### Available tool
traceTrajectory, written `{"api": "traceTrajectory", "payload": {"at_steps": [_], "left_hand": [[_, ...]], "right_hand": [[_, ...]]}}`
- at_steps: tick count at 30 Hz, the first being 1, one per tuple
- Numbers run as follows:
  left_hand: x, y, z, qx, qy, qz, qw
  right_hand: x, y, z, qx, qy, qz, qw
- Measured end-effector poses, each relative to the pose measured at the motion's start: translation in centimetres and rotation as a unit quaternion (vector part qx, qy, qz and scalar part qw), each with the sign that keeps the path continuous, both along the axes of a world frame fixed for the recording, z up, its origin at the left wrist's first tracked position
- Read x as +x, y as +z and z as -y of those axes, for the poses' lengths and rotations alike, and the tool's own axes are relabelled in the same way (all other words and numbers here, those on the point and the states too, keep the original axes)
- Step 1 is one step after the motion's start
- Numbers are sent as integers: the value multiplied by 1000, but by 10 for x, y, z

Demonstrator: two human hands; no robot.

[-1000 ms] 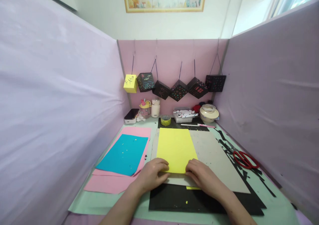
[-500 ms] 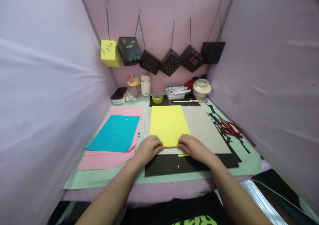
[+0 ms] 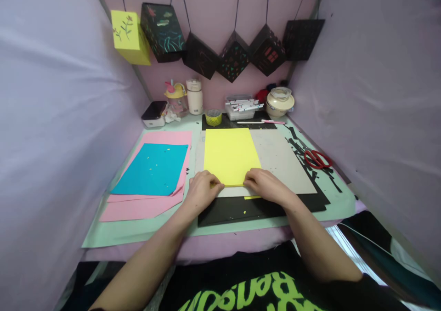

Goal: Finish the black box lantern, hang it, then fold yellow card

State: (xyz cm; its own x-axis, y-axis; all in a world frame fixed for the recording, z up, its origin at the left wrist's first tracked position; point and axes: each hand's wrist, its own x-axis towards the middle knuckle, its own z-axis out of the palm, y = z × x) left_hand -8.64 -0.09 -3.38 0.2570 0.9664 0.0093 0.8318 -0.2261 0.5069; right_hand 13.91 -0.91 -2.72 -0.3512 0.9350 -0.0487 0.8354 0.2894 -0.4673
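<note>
Paper (image 3: 230, 155), yellow, lies on the grey board (image 3: 280, 164) in the head view, stretching farward from the grip, its long axis seemingly near-to-far; left hand (image 3: 204, 187) and right hand (image 3: 264, 183) pinch its near edge, equally close.

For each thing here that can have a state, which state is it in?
Yellow sheet: mostly flat, near edge held
Left hand: pinching that edge
Right hand: pinching that edge
Blue sheet: flat, bearing scraps
Scissors: lying, blade opening unclear
Pen tub: open, filled
White bottle: upright, capped
Yellow box: hanging
</note>
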Motion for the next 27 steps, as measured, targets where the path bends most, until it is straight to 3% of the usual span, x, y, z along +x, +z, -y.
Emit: {"api": "traceTrajectory", "payload": {"at_steps": [4,11,21,27], "left_hand": [[-7,0,-1,2,-2,4,1000],[-25,-3,-5,-7,-70,37,997],[-18,-4,0,29,-44,8,999],[-19,-7,-2,35,-46,-6,998]], "right_hand": [[0,-2,-2,-14,-19,5,1000],[2,-2,0,-18,-8,13,1000],[12,2,8,5,-13,29,999],[-11,3,13,73,21,-6,997]]}}
